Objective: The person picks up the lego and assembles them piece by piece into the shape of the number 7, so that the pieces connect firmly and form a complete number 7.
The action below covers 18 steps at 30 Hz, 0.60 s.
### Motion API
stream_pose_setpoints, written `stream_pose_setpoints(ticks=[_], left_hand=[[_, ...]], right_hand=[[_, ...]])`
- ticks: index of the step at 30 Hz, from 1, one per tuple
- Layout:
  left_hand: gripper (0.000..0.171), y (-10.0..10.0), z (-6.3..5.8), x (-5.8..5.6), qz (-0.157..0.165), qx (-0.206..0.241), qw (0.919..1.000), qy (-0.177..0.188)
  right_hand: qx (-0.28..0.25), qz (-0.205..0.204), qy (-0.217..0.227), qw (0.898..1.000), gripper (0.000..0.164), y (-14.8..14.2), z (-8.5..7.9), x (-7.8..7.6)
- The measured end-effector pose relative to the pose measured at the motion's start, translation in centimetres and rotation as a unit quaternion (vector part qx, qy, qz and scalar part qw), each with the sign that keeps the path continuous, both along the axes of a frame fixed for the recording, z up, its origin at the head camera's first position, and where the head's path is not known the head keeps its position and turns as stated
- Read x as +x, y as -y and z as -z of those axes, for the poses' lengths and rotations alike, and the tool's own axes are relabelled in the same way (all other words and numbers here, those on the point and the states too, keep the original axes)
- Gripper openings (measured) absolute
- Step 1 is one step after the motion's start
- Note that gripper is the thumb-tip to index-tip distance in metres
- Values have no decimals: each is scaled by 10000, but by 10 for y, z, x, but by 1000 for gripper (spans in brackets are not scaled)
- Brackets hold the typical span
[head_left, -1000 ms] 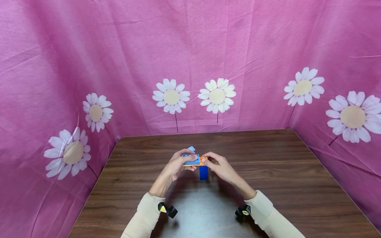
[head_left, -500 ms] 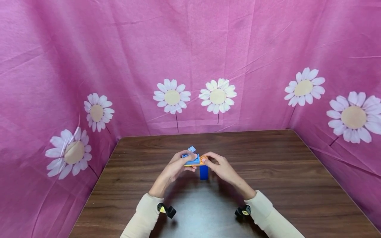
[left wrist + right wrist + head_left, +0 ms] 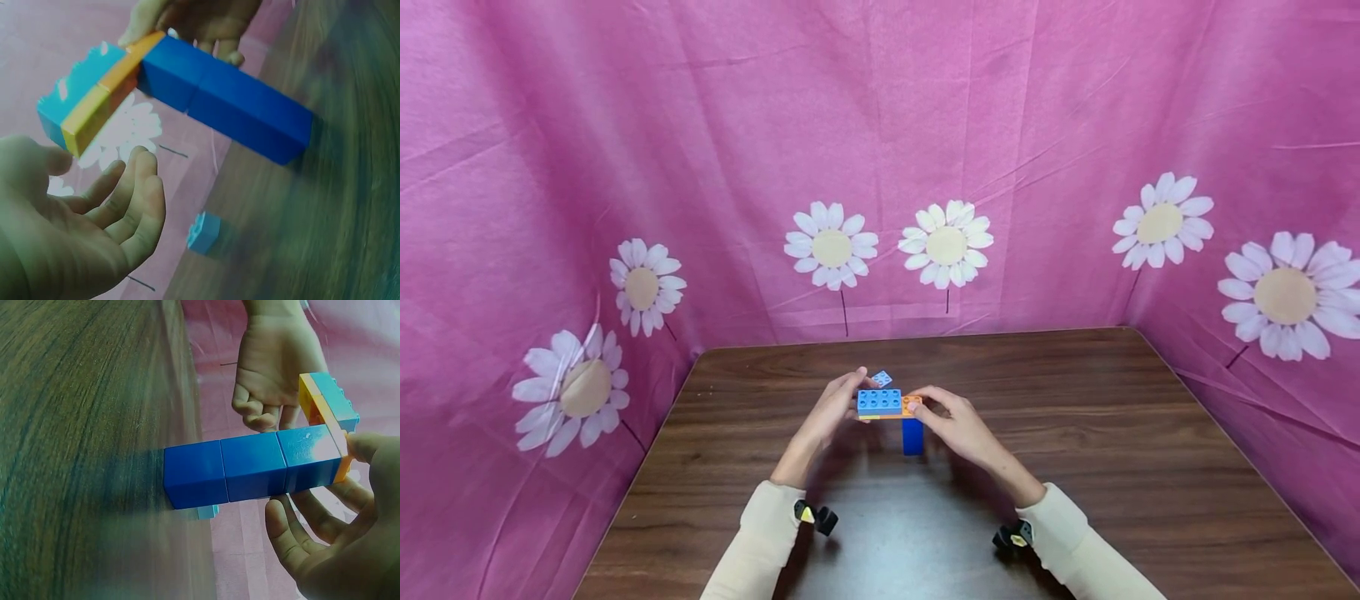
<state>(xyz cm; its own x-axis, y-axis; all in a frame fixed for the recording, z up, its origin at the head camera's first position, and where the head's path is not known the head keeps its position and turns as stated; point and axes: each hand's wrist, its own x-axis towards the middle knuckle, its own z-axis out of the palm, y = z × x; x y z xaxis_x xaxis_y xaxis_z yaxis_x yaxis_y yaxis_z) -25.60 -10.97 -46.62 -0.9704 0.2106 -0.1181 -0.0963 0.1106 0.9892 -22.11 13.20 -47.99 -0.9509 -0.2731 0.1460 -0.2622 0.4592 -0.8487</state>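
A tower of stacked dark blue bricks [image 3: 913, 438] stands on the table. An orange brick [image 3: 908, 410] lies across its top and reaches out leftward, with a yellow brick [image 3: 84, 128] at the overhanging end. On these two sits a light blue studded brick [image 3: 878, 403]. My right hand [image 3: 958, 425] pinches the orange brick above the tower, thumb on its top, other fingers behind. Left of the overhang, my left hand [image 3: 831, 412] has its fingers loosely spread and holds nothing. Its thumb is close to the yellow brick; whether they touch, I cannot tell.
Behind the build, a small light blue brick [image 3: 882, 378] lies on the wooden table [image 3: 1075, 400]. A pink curtain [image 3: 880, 108] with white daisies surrounds the table's back and sides. Each wrist carries a small black camera [image 3: 826, 521].
My left hand has let go of the light blue brick and drawn off to its left, thumb lifted, so its studs now show. The right hand keeps its place on the orange brick.
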Motion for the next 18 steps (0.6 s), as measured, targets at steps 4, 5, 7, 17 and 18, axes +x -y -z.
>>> stream_pose_setpoints(ticks=[4,5,7,17,18], left_hand=[[36,0,5,-8,-240,-518,9978,-344],[33,1,7,-10,-256,-691,9963,-454],[27,2,11,-15,-271,-990,9924,-683],[16,-1,32,-42,-78,-2413,9478,-2084],[19,-1,32,-44,-1,-2509,9435,-2166]], right_hand=[[28,5,-53,10000,28,0,0,0],[35,7,-51,10000,28,0,0,0],[50,9,-25,10000,27,-1,0,0],[60,-86,45,9999,27,-1,-1,0],[57,-99,44,9999,27,-1,0,0]])
